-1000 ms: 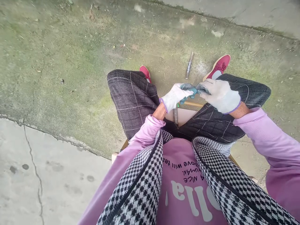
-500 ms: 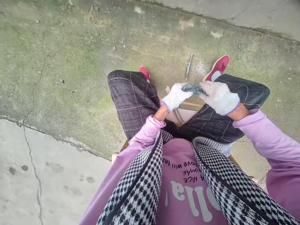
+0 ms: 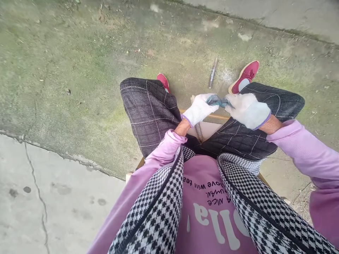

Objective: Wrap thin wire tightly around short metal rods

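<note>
My left hand (image 3: pixel 202 107) wears a white knitted glove with blue-grey fingers and a purple cuff. Its fingers are pinched together, pointing right. Fingertip to fingertip with it, in a matching glove, is my right hand (image 3: pixel 247 109), also closed in a pinch. Whatever lies between the fingertips is covered by the dark glove coating. A bark-covered stick (image 3: pixel 198 131) passes beneath my left hand, its pale end sticking out beyond the knuckles; I cannot tell whether the palm grips it. Another stick (image 3: pixel 213 73), greyish along its middle, lies on the ground past my hands.
I am seated with knees apart in dark checked trousers (image 3: pixel 150 113). Between my thighs show a pale surface (image 3: pixel 212 129) and a tan bar (image 3: pixel 219 116). Red shoes (image 3: pixel 249 72) rest on mossy concrete (image 3: pixel 79 70). White powder (image 3: pixel 226 75) lies near the right shoe.
The stick beneath my left hand has swung to a steeper angle, its near end shifting left. My fingertips have turned slightly and remain together; both hands stay nearly in place.
</note>
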`<move>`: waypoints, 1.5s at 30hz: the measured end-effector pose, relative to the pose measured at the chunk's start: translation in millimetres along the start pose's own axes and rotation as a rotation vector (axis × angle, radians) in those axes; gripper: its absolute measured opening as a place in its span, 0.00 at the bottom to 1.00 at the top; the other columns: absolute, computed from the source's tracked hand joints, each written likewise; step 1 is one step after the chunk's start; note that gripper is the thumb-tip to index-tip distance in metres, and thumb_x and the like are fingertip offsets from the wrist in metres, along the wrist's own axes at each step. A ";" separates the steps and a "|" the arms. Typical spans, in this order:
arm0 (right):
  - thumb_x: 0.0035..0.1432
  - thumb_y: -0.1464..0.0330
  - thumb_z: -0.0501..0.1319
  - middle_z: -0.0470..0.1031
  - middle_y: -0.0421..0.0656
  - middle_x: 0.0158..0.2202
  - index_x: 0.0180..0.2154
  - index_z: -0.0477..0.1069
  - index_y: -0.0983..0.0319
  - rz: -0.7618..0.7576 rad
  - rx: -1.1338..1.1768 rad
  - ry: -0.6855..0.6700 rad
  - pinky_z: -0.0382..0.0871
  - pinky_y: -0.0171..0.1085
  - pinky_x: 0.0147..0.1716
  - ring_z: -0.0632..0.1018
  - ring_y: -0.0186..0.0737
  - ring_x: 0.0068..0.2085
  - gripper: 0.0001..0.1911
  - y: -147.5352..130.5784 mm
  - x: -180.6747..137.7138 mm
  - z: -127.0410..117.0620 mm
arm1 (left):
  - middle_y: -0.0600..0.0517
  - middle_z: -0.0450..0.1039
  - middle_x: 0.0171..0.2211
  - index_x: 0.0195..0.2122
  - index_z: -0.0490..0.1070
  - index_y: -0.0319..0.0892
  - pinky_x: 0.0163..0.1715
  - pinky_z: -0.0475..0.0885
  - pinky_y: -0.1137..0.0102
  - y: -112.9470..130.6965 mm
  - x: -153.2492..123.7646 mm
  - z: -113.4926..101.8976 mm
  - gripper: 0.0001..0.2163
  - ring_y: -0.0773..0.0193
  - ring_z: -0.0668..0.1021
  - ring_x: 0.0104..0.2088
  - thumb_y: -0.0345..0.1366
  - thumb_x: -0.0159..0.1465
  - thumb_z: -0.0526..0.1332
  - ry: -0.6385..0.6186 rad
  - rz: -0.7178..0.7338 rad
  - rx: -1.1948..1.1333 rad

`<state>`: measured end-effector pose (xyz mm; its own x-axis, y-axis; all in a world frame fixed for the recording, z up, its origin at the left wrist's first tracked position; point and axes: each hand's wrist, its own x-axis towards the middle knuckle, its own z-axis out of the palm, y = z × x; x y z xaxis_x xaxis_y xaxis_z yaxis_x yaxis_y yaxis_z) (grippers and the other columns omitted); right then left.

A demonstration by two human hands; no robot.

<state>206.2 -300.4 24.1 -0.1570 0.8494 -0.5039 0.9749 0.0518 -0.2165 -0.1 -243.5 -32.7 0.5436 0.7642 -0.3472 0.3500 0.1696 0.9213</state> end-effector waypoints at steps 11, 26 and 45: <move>0.83 0.53 0.64 0.90 0.52 0.42 0.50 0.87 0.53 0.088 0.236 0.015 0.82 0.53 0.44 0.88 0.62 0.43 0.16 15.5 14.6 -1.2 | 0.45 0.96 0.58 0.60 0.92 0.45 0.67 0.85 0.62 -11.2 -0.2 -1.1 0.14 0.52 0.94 0.60 0.29 0.78 0.71 -0.006 0.068 0.334; 0.84 0.60 0.65 0.92 0.62 0.48 0.49 0.83 0.57 0.105 0.066 -0.042 0.77 0.54 0.47 0.90 0.68 0.48 0.10 2.1 17.9 5.6 | 0.44 0.94 0.49 0.61 0.91 0.46 0.50 0.79 0.67 2.4 -10.1 2.5 0.11 0.50 0.94 0.54 0.33 0.84 0.69 -0.093 0.041 0.665; 0.81 0.61 0.67 0.89 0.51 0.39 0.37 0.79 0.52 0.068 0.129 -0.094 0.83 0.53 0.46 0.89 0.62 0.45 0.14 16.2 24.1 -0.1 | 0.39 0.88 0.64 0.72 0.86 0.45 0.53 0.82 0.63 11.0 -12.2 2.7 0.20 0.48 0.94 0.61 0.27 0.88 0.61 -0.252 0.109 0.911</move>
<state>218.3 -279.1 8.6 -0.1116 0.7953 -0.5959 0.9565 -0.0767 -0.2815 -0.9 -252.6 -18.7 0.7196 0.5726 -0.3928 0.6900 -0.5265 0.4967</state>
